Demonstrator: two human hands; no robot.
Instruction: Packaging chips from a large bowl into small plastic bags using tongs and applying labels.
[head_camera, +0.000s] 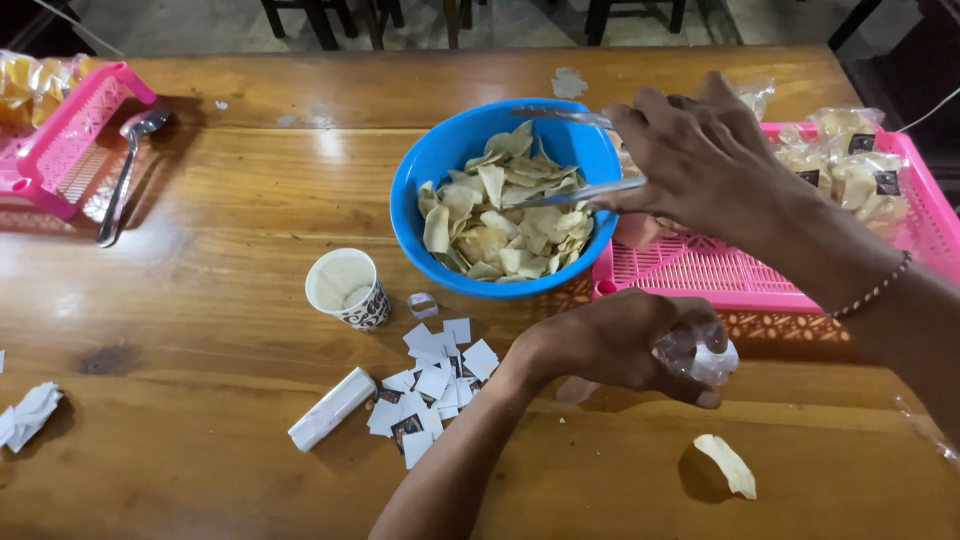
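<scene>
At the far left of a wooden counter (200, 330), a pink plastic basket (70, 140) holds yellow packets, with a metal spoon (125, 175) lying beside it and a crumpled scrap of white paper (30, 412) near the front edge. Toward the middle stand a small paper cup (347, 287), a white wrapped stick-shaped packet (332, 408) and a loose heap of small white and dark paper labels (435, 385). The person's left hand (620, 345), reaching in from the bottom of the frame, is curled closed around a small clear plastic bag (700, 355), held just above the counter in front of the bowl. Behind it sits a blue bowl (430, 165) filled with pale chips (500, 215). The right hand (700, 160) hovers over the bowl's right rim, fingers pinched on a pair of clear plastic tongs (580, 190) whose tips rest among the chips. One stray chip (728, 465) lies on the counter near the front right. At the far right, a pink slatted tray (720, 275) carries several sealed bags of chips (850, 165) with dark labels, touching one another at its far end.
</scene>
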